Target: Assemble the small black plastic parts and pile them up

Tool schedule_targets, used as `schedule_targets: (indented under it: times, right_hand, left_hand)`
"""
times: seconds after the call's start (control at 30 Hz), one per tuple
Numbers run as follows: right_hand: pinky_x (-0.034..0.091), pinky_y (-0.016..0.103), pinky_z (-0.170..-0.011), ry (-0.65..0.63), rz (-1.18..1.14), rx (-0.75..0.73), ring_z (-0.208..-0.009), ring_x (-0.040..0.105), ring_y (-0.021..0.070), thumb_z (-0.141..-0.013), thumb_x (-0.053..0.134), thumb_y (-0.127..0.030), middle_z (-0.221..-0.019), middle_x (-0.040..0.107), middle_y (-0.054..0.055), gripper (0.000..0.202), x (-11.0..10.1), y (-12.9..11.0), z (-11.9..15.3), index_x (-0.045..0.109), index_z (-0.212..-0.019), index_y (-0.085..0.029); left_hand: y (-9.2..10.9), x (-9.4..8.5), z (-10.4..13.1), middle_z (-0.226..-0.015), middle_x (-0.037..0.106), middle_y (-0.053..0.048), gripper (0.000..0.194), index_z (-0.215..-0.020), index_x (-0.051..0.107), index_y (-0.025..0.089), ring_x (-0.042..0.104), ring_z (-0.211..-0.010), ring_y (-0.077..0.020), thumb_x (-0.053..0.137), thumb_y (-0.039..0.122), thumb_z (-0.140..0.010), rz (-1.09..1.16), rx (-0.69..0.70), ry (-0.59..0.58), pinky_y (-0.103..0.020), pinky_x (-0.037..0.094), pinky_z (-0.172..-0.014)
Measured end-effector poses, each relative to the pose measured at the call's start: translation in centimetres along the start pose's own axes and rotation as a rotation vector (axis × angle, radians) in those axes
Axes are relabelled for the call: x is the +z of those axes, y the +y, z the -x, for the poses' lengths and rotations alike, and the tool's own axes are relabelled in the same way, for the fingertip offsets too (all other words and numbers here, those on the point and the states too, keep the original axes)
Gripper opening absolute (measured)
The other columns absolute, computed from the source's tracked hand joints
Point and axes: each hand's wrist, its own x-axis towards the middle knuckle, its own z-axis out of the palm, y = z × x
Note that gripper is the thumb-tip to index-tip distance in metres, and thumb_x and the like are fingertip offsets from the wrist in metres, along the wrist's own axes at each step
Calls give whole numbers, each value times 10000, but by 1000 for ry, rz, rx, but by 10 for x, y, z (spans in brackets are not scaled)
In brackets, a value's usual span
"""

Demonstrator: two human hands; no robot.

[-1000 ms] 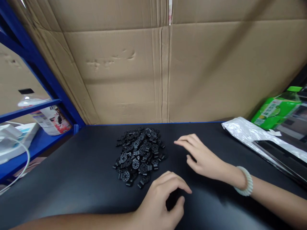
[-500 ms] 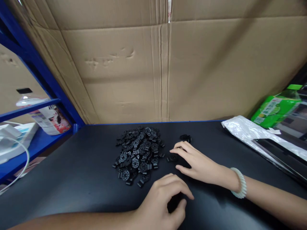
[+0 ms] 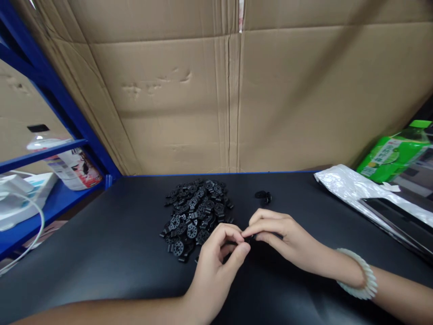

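My left hand (image 3: 218, 266) and my right hand (image 3: 287, 234) meet fingertip to fingertip just right of the pile. Between them is a small black plastic clip (image 3: 251, 238), mostly hidden by the fingers. The right thumb and fingers pinch it, while the left thumb and forefinger close on its near end. Beside the left hand lies a heap of black plastic clips (image 3: 192, 214) with round, perforated discs. Beyond the right hand, a couple of similar black pieces (image 3: 264, 196) lie apart from the heap.
A blue shelf frame (image 3: 98, 158) on the left holds a bottle (image 3: 76, 167) and a white device with a cable (image 3: 37, 212). Cardboard (image 3: 169, 108) walls the back of the black table (image 3: 101, 253). On the right are a silvery bag (image 3: 338, 176) and a green bottle (image 3: 389, 155).
My hands have come together. The right hand has taken up the loose black clip from beside the heap, and the left has risen and closed its fingers on it.
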Motion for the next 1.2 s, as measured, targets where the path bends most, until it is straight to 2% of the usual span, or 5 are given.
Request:
schedule_targets:
  times: [0.13,0.3,0.47,0.63,1.2]
  right_hand:
    - [473,274,-718,26,-46,24,-773,609,148,-880,571,-150,-845,657,16,115,3,-1,3,647,-929,-221]
    - [467,300,-768,27,-60,-33,-844,575,153,-866,594,-170,-1009,594,41,126,3,-1,4,696,-851,-242]
    - [478,322,-842,41,-465,212,-992,553,169,-821,602,-150,-1138,527,60,370,8,-3,4,568,-1172,-263]
    - [490,368,-871,-147,-1018,540,-1050,568,205,-775,615,-190,-1084,590,75,422,10,-4,4,543,-1190,-187]
    - [484,278,-687,-225,-1174,635,-704,579,115,-550,458,-16,-819,577,-6,327,22,-14,3,559,-830,-151]
  left_hand:
    - [-3,-1,-3,-797,602,-15,120,-743,556,164,585,-794,-142,665,195,-782,144,-117,-51,-242,491,-741]
    - [-3,0,-4,-861,660,-19,297,-981,607,174,617,-737,-119,741,163,-716,243,-181,-99,-241,512,-730]
    - [1,-1,-2,-1034,688,-59,252,-1024,686,200,635,-964,-186,660,131,-783,46,-35,-91,-283,513,-845]
    - [1,-1,0,-946,712,-41,271,-968,721,209,651,-815,-168,658,66,-747,-150,167,-75,-278,538,-773]
    - [5,5,-1,-843,722,-53,252,-831,768,183,603,-655,-145,677,0,-685,-280,247,-215,-224,497,-598]
